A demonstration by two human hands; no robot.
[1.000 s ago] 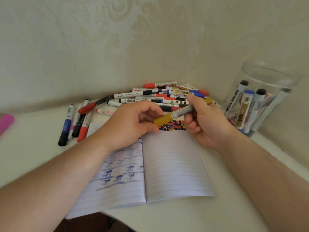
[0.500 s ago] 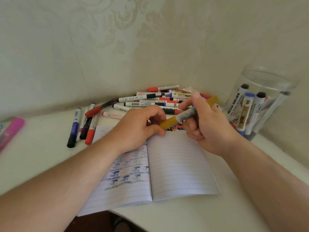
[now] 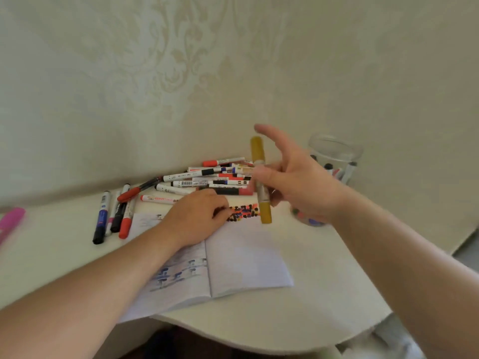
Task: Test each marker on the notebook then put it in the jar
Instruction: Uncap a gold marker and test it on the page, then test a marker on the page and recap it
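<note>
A gold marker with gold ends stands nearly upright above the top of the open notebook. My right hand pinches its grey middle between thumb and fingers, with the forefinger stretched up. Knuckles up, my left hand rests on the notebook's left page beside rows of black, red and blue test marks, and I see nothing in it. The clear jar stands behind my right hand with several markers inside. A pile of markers lies against the wall.
Three or so loose markers lie left of the notebook. A pink object sits at the far left edge. The table's curved front edge runs just below the notebook. Walls close in behind and on the right.
My left hand let go of the marker's end and dropped onto the notebook. My right hand lifted and swung the marker from lying slanted to nearly upright.
</note>
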